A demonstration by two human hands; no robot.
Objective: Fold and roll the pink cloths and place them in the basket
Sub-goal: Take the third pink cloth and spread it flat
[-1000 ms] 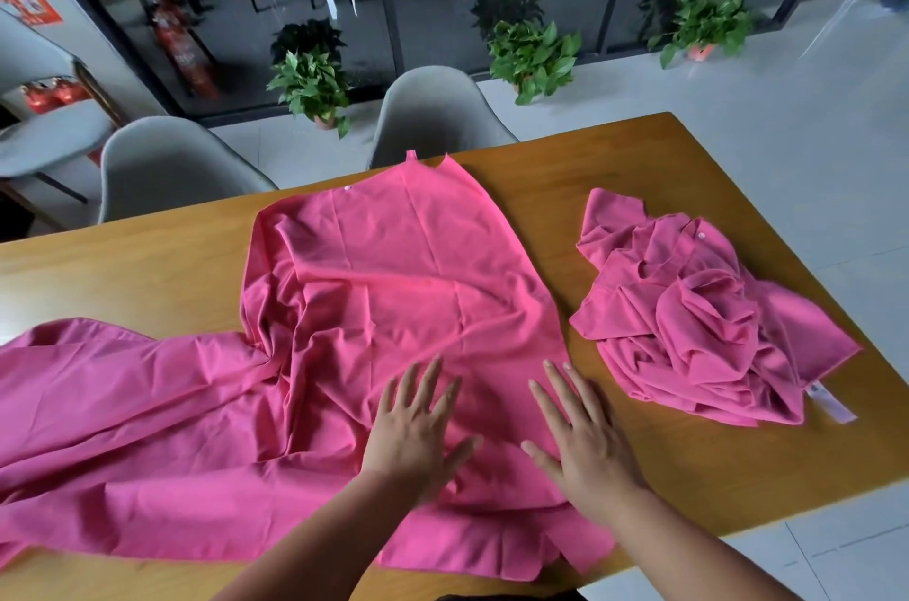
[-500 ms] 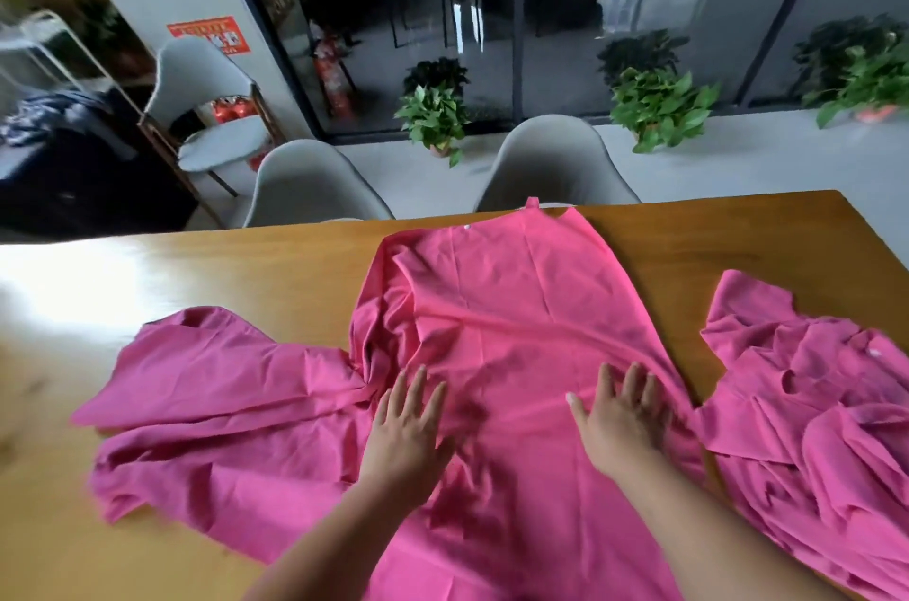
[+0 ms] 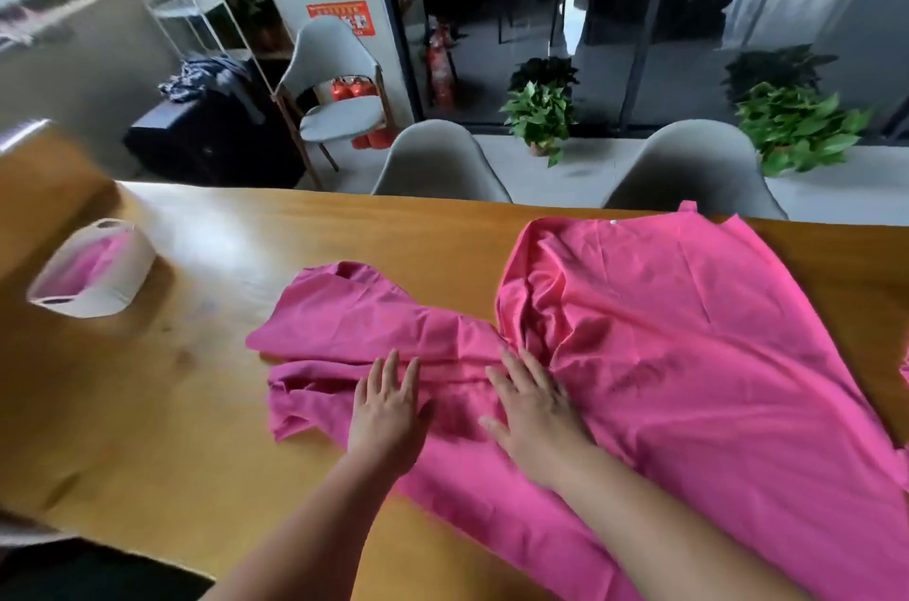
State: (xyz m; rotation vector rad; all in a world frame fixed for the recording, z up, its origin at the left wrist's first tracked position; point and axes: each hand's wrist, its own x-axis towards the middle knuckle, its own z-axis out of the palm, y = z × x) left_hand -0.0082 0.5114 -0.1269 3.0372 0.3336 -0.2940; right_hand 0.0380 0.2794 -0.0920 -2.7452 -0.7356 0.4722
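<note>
Office meeting room. A long wooden bench (image 3: 147,404) faces grey shell chairs (image 3: 438,163) at 12 o'clock. Behind them stands a floor-to-ceiling glass partition (image 3: 639,10) with potted plants (image 3: 541,108) at its base. At 11 o'clock are red fire extinguishers (image 3: 351,91) and a red wall notice (image 3: 339,16).

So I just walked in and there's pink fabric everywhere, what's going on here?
A person presses left hand and right hand flat on the bunched left part of a large pink cloth spread on the wooden table. It isn't rolled yet. The white basket at far left already holds something pink.
</note>
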